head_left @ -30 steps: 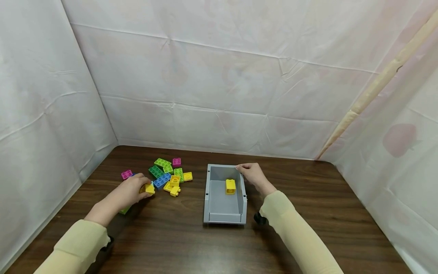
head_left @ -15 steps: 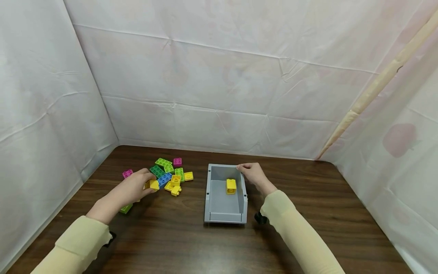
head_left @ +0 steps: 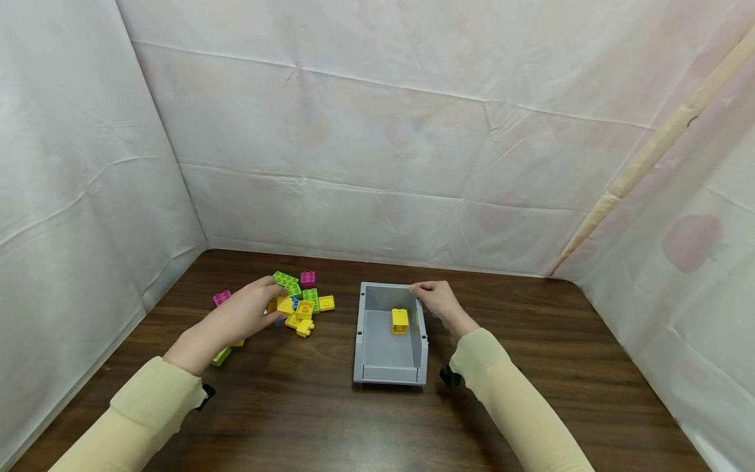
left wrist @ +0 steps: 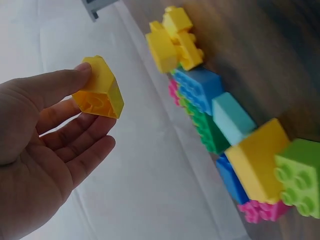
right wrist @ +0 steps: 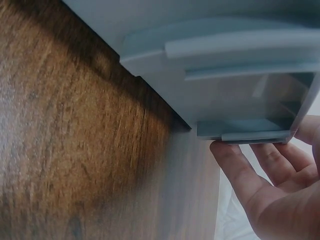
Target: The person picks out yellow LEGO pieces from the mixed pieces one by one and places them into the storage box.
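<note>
My left hand [head_left: 244, 314] pinches a yellow toy brick [left wrist: 102, 82] between thumb and fingers, its hollow underside showing in the left wrist view. It hovers over the left part of a loose pile of coloured bricks, hiding some of them in the head view. My right hand [head_left: 439, 303] grips the far right corner of a grey plastic bin [head_left: 390, 375], with fingertips [right wrist: 225, 150] against its edge in the right wrist view. Inside that bin stands another yellow brick [head_left: 400, 321], near the right wall.
The pile holds yellow bricks [head_left: 304, 327], lime green bricks [head_left: 286, 278], a magenta brick [head_left: 308, 278] and a light blue brick [left wrist: 232, 117]. A lime brick [head_left: 221, 356] lies at its near left. White cloth [head_left: 377, 131] walls surround the dark wooden table [head_left: 283, 419].
My left hand has moved right and slightly away from me across the pile, carrying the yellow brick. My right hand stays at the bin's corner.
</note>
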`<state>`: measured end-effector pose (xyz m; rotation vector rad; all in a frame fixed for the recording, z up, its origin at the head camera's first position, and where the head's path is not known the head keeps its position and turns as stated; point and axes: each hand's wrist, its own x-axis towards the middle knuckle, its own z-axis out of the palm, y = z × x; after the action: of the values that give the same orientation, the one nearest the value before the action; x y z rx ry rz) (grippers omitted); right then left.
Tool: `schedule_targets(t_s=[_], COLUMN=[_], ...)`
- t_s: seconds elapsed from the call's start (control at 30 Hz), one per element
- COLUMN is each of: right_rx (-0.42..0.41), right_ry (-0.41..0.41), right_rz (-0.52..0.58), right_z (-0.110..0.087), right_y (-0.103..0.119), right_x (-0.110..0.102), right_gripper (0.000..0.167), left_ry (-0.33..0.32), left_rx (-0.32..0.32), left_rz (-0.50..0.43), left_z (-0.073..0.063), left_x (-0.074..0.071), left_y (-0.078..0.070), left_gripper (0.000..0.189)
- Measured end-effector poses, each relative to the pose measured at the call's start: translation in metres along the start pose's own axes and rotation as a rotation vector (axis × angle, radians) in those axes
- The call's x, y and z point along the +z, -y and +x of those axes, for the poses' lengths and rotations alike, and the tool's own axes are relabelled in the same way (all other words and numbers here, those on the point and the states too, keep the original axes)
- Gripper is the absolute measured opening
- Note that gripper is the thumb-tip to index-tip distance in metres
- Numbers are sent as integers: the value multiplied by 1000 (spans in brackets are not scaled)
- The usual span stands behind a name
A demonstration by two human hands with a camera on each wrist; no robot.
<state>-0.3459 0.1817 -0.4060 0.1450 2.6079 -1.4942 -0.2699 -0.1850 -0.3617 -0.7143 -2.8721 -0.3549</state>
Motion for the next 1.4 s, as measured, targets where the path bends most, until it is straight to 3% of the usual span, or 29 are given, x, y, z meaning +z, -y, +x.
schedule_targets(t_s=[0.3, 0.67, 1.4], right_rx=[-9, -32, -45], right_ry=[19, 25, 20], right_rz=[17, 4, 0], right_z=[0, 0, 3], right_y=[-1, -2, -3], right_x=[0, 0, -2], right_gripper=[34, 35, 37], left_ry=[-29, -37, 17], left_rx=[75, 112, 200], left_rz=[-11, 2, 8], left_z=[12, 31, 79], left_x=[-15, -29, -24], left_y=[-22, -44, -73], left_gripper=[33, 34, 35])
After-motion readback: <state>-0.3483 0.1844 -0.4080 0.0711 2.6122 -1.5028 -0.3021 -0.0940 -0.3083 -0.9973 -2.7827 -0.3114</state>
